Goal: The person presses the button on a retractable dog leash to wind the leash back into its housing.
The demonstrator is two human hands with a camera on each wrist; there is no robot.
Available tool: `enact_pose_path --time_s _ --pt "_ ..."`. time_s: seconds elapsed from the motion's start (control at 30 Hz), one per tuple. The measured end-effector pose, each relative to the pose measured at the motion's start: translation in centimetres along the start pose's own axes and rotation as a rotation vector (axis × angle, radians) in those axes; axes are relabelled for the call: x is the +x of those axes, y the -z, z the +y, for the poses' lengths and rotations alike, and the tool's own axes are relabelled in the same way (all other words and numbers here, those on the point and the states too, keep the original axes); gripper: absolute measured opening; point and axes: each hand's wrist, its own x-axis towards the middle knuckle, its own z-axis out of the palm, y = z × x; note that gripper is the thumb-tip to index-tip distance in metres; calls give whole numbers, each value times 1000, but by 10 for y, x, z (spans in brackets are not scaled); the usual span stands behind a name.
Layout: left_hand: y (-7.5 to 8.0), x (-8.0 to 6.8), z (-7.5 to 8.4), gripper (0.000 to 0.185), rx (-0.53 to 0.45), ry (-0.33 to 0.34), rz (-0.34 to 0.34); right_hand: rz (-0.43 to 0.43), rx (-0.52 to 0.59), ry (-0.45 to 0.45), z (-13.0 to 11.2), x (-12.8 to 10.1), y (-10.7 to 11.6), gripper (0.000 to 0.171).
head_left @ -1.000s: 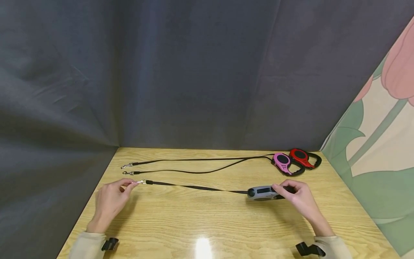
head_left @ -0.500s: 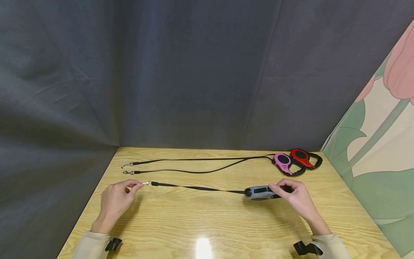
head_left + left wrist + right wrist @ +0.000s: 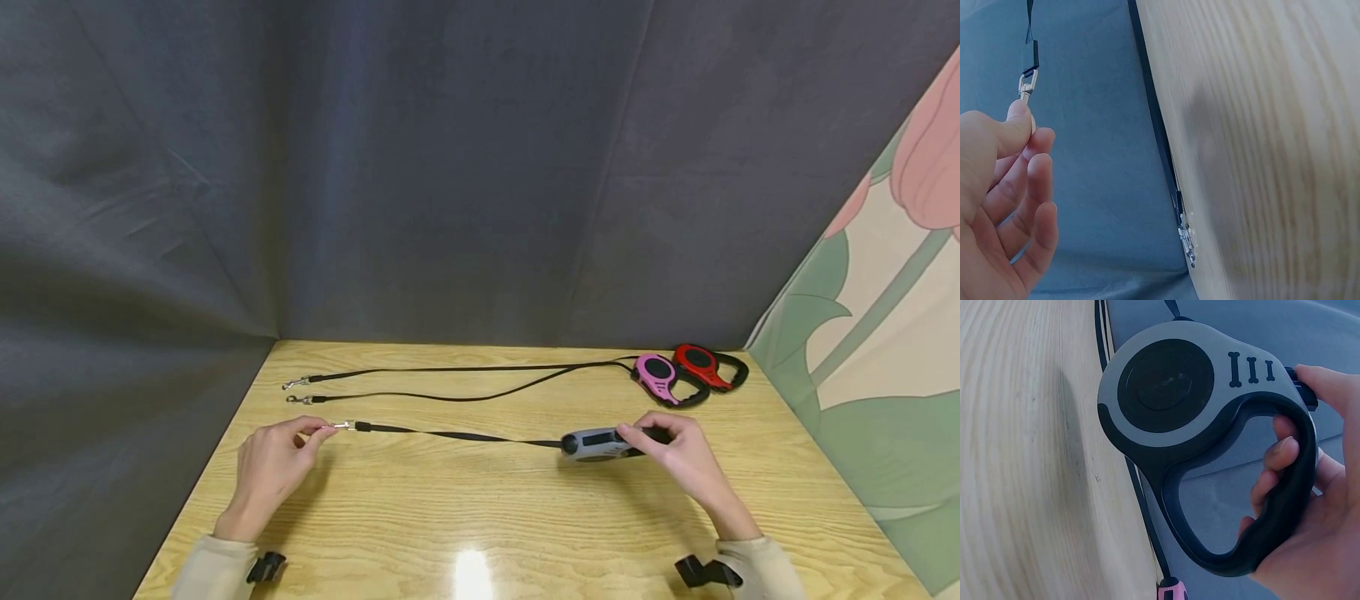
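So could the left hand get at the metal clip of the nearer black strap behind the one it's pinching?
Probably yes: the left hand pinches the grey leash's clip, and that other clip lies just beyond on bare table.

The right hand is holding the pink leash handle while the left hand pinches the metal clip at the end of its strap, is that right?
Not quite: the right hand holds the grey leash handle, as the right wrist view shows. The pink one lies untouched. The left hand does pinch the metal clip.
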Motion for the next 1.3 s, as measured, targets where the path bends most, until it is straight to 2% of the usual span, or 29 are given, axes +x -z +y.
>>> enact_pose_path --time_s 0.83,1.3 --pt "-5 -2 4 9 -24 -55 -9 -40 19 37 -13 5 -13 21" --pt "-6 0 15 7 -60 -103 -6 -55 38 53 -19 5 -17 20"
